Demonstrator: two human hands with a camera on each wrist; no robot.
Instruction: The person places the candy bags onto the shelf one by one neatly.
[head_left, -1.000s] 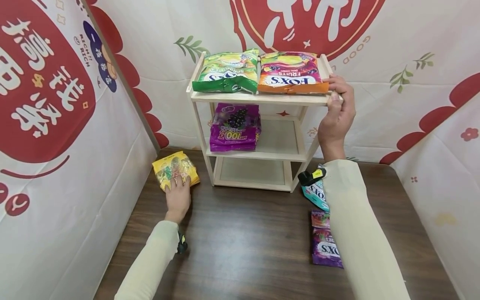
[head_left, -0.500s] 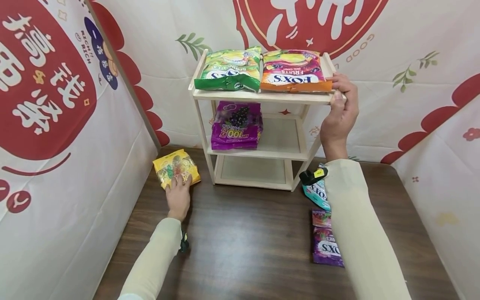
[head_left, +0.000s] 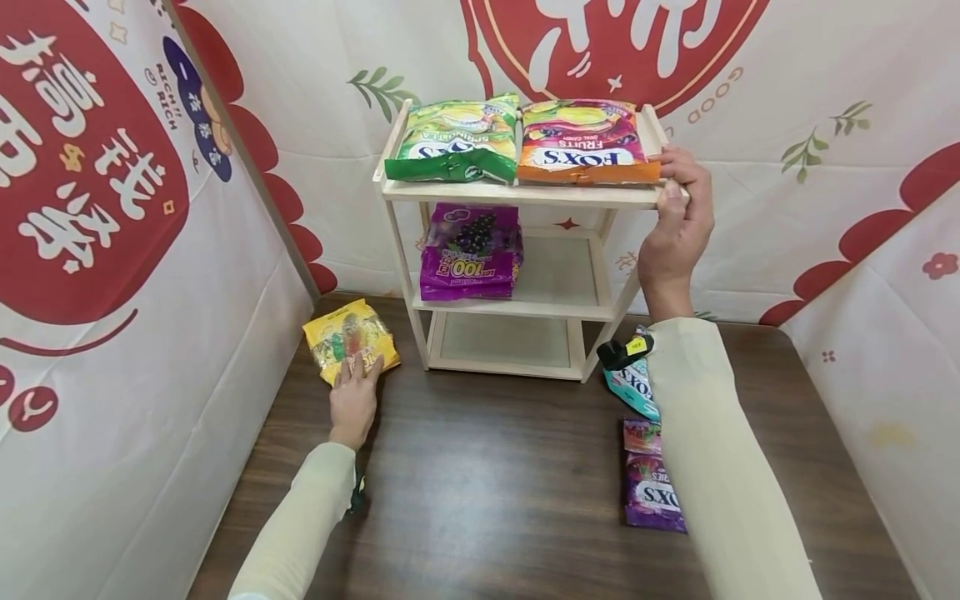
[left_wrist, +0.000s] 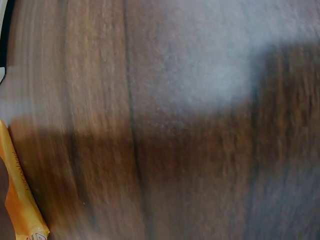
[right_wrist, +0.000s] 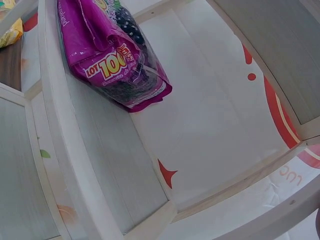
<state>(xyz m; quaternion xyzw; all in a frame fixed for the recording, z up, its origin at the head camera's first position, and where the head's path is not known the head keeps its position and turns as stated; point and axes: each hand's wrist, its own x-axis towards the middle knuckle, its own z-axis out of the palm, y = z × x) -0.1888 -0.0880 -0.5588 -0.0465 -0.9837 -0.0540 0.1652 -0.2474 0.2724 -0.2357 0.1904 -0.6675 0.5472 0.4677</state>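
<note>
Cream sleeves (head_left: 705,467), seemingly black wrist-cameras.

Printed words on the candy bags and the backdrop

The orange bag (head_left: 587,143) on the top shelf reads "FOX'S" and "FRUITS", seen upside down; the green bag (head_left: 455,142) beside it shows the same brand and what looks like "SPRING TEA". The purple bag (right_wrist: 112,55) on the middle shelf reads "LOT 100". On the tabletop, the teal bag (head_left: 632,385) and the purple Fox's bag (head_left: 649,487) show "OX'S". The cloth backdrop (head_left: 97,175) carries white Chinese characters, "RICH!! RICH", and "GOOD".
</note>
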